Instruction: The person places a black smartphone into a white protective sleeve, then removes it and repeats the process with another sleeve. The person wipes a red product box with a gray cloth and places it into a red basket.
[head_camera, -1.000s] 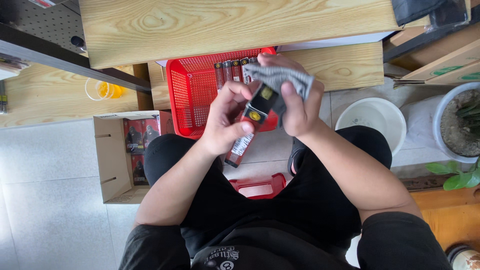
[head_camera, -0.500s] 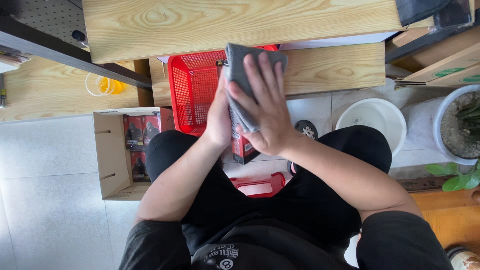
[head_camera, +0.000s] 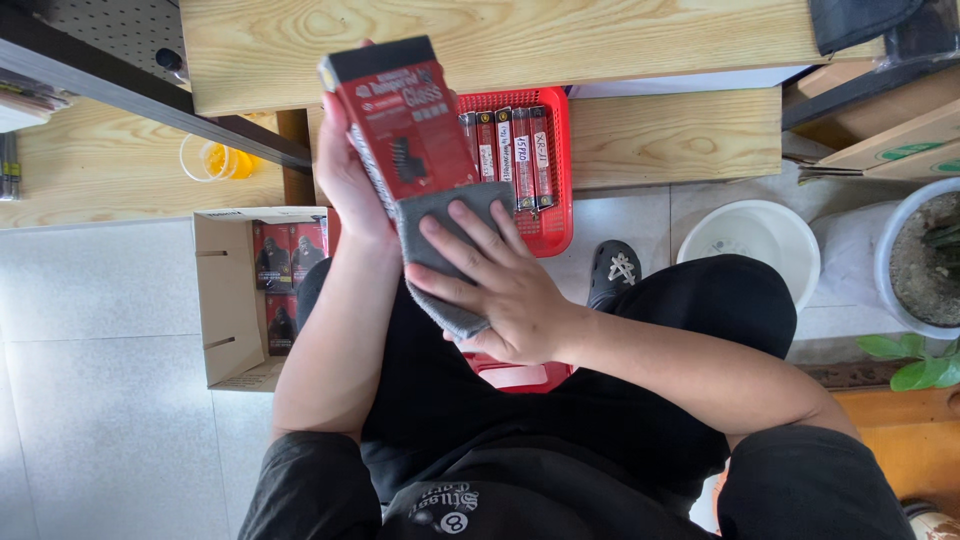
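My left hand (head_camera: 350, 175) holds a flat red and black box (head_camera: 400, 120) upright in front of me, its face toward the camera. My right hand (head_camera: 495, 285) presses a grey cloth (head_camera: 440, 265) against the lower part of the box, fingers spread over the cloth. Behind the box, a red plastic basket (head_camera: 555, 235) on the floor holds several similar red boxes (head_camera: 510, 145) standing on edge. I am seated, with my black-clad legs below the hands.
An open cardboard carton (head_camera: 225, 300) with more red boxes sits at the left on the tiled floor. A wooden bench top (head_camera: 500, 40) runs across the top. A white bucket (head_camera: 750, 240), a plant pot (head_camera: 915, 260) and a second red tray (head_camera: 520, 375) lie nearby.
The box has been raised and turned face up toward the camera. My right hand with the cloth slid from covering the box down to its lower end.
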